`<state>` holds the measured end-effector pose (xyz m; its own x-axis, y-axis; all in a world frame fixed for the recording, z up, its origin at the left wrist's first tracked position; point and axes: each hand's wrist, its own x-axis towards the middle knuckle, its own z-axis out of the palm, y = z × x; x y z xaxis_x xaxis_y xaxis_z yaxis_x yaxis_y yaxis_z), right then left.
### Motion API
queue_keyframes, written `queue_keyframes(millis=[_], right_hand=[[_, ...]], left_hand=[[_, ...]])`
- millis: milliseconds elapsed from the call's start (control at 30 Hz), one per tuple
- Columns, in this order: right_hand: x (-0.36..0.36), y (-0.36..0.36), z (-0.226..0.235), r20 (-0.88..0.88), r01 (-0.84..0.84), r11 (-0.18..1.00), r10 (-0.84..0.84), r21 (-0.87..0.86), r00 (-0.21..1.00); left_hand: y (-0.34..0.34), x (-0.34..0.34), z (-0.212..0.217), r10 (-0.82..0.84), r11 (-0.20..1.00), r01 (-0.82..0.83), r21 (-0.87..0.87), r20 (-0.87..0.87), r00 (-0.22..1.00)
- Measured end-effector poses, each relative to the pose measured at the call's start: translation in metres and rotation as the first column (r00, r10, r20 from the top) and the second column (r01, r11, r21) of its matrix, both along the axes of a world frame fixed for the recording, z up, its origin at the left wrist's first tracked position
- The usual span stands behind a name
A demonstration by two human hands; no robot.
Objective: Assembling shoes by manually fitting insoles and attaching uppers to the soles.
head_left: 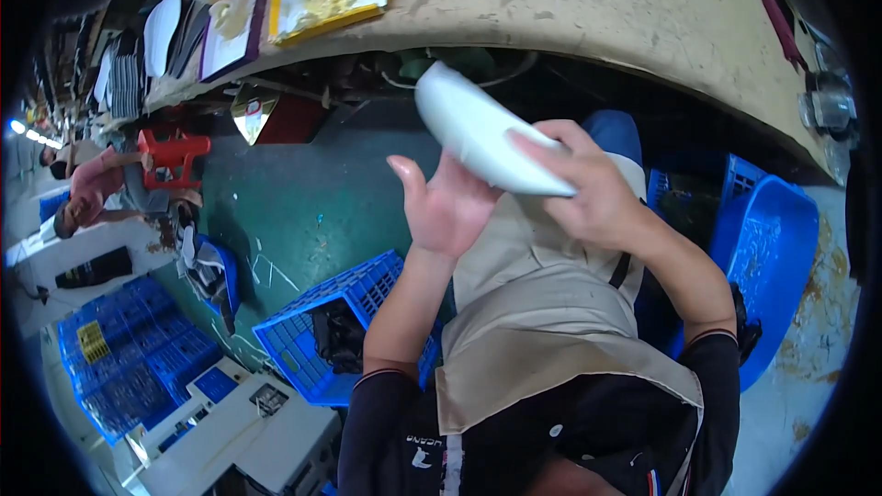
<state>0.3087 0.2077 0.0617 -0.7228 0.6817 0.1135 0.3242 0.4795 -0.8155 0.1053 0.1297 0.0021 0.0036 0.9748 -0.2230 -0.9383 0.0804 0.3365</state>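
My right hand (597,186) grips a white, curved piece shaped like a shoe insole (473,129) by its near right end. The piece is tilted, its other end pointing up and left toward the table edge, and it looks slightly blurred. Under its lower left side, my left hand (448,213) is open with the palm up and the thumb stretched away. The left fingertips are hidden behind the piece, and I cannot tell whether they touch it. Both hands are above my beige apron (524,312).
A worn beige table (588,0) runs across the far side. On its left are a yellow-edged tray (381,0) with yellowish residue and white insoles (163,32). A blue crate (308,363) is at my left, a blue tub (772,248) at my right. A seated person (96,184) is far left.
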Motion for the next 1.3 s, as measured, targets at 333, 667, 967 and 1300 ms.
queue_keyframes(millis=[333, 667, 967, 1300], right_hand=[[0.01, 0.004, -0.039, 0.241, -0.019, 0.978, -0.032, 0.207, 0.97], [0.235, 0.156, -0.005, 0.323, 0.538, 0.589, -0.797, 0.602, 0.511], [0.294, 0.265, -0.094, 0.356, 0.475, 0.441, -0.897, 0.761, 0.264], [0.311, 0.227, -0.092, -0.264, 0.76, 0.203, -0.857, 0.618, 0.443]], left_hand=[[0.036, 0.031, -0.009, 0.026, 0.982, -0.06, -0.177, -0.189, 0.982], [0.03, -0.024, -0.05, -0.104, 0.983, 0.117, -0.144, 0.099, 0.99], [0.059, 0.04, -0.039, -0.355, 0.933, 0.353, -0.075, -0.021, 0.935], [0.095, 0.065, -0.046, -0.454, 0.891, 0.449, -0.066, -0.117, 0.883]])
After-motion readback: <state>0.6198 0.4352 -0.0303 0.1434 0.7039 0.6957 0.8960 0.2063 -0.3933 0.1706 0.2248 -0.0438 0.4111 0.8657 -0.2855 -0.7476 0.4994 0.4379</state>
